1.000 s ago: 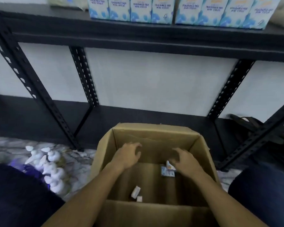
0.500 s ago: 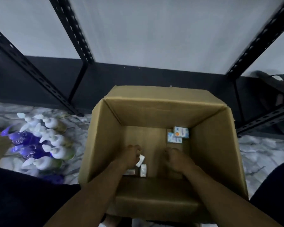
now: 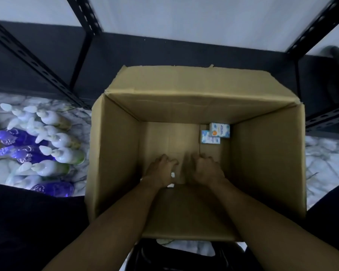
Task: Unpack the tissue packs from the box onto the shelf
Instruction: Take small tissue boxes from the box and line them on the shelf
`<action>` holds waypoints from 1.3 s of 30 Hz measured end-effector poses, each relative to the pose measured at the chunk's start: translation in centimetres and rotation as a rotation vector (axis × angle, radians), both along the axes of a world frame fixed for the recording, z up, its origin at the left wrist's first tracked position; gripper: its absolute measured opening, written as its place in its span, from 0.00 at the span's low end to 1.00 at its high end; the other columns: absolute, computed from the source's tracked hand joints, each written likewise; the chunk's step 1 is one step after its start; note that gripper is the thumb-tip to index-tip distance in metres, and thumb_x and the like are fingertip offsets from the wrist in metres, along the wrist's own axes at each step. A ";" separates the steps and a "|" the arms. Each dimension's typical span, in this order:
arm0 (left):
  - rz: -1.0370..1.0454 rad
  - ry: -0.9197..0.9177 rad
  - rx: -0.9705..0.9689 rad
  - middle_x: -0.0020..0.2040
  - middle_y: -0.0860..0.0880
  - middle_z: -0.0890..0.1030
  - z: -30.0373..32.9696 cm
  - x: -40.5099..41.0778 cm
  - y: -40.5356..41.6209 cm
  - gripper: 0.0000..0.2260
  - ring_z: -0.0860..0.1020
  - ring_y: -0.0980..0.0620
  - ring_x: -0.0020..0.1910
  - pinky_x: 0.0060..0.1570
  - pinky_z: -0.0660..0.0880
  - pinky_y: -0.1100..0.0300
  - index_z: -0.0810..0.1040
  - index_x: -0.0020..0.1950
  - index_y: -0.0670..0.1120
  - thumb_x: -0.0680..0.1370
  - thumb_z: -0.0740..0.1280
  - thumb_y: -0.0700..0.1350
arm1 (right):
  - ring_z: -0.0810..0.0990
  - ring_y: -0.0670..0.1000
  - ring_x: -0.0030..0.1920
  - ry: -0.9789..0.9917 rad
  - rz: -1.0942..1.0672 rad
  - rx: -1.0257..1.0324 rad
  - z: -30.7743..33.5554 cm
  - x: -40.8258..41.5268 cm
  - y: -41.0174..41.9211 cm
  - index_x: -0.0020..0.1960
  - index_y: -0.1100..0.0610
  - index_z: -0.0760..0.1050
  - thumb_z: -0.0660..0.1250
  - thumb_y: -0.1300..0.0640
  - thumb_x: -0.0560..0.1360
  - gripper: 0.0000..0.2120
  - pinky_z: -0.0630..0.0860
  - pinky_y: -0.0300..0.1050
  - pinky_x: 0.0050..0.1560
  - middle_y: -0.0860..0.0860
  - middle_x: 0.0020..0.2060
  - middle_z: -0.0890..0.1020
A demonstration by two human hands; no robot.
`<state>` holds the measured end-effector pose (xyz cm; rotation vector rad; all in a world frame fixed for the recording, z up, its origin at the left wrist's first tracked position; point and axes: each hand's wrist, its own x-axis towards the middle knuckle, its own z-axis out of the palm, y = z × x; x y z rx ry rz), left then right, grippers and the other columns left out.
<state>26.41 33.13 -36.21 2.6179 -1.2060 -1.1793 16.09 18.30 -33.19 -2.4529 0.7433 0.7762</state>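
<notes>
An open cardboard box (image 3: 115,153) stands on the floor in front of the black shelf rack (image 3: 78,55). Two small blue-and-white tissue packs (image 3: 215,133) lie in the far right corner of its bottom, one partly on the other. My left hand (image 3: 160,173) and my right hand (image 3: 204,170) are both down on the box floor by the near wall, backs up, fingers bent downward. A small white scrap (image 3: 172,175) shows beside my left thumb. Whether my left hand holds anything is hidden. Nothing shows in my right hand. Both hands are well short of the packs.
Several white and purple pump bottles (image 3: 43,147) lie on the marble floor left of the box. Slanted black rack struts (image 3: 37,63) run at the left and right. My dark trouser legs (image 3: 27,222) flank the box.
The view has tilted down, so the upper shelf with its row of tissue packs has left the frame. Both hands went from the box's middle to its near bottom; the left one now covers the white scraps.
</notes>
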 end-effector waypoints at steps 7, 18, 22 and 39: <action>0.043 0.026 -0.002 0.56 0.47 0.67 -0.3 0.5 -0.3 0.18 0.73 0.46 0.53 0.45 0.73 0.56 0.78 0.58 0.51 0.69 0.75 0.46 | 0.66 0.60 0.71 -0.253 -0.184 -0.337 -0.8 1.5 -3.4 0.74 0.53 0.66 0.65 0.55 0.76 0.27 0.67 0.57 0.64 0.56 0.73 0.67; 0.232 0.134 -0.119 0.57 0.48 0.68 -0.7 1.8 0.1 0.10 0.76 0.47 0.52 0.52 0.76 0.52 0.80 0.51 0.49 0.72 0.74 0.45 | 0.69 0.61 0.66 -0.185 -0.172 -0.411 -3.7 2.5 -7.9 0.74 0.52 0.65 0.63 0.58 0.79 0.24 0.70 0.56 0.59 0.57 0.70 0.70; 0.362 0.181 -0.247 0.55 0.47 0.70 -0.5 2.4 0.0 0.10 0.76 0.49 0.51 0.51 0.74 0.57 0.80 0.48 0.50 0.69 0.75 0.43 | 0.70 0.60 0.64 -0.099 -0.108 -0.389 -4.3 2.2 -7.7 0.67 0.53 0.72 0.63 0.56 0.78 0.18 0.71 0.55 0.59 0.57 0.66 0.71; 0.536 0.206 -0.601 0.53 0.48 0.79 4.9 5.1 -1.7 0.13 0.79 0.55 0.48 0.47 0.76 0.65 0.80 0.48 0.54 0.68 0.77 0.39 | 0.78 0.60 0.60 -0.241 -0.263 -0.167 2.1 3.3 -6.6 0.59 0.55 0.72 0.71 0.44 0.72 0.22 0.73 0.50 0.56 0.57 0.57 0.80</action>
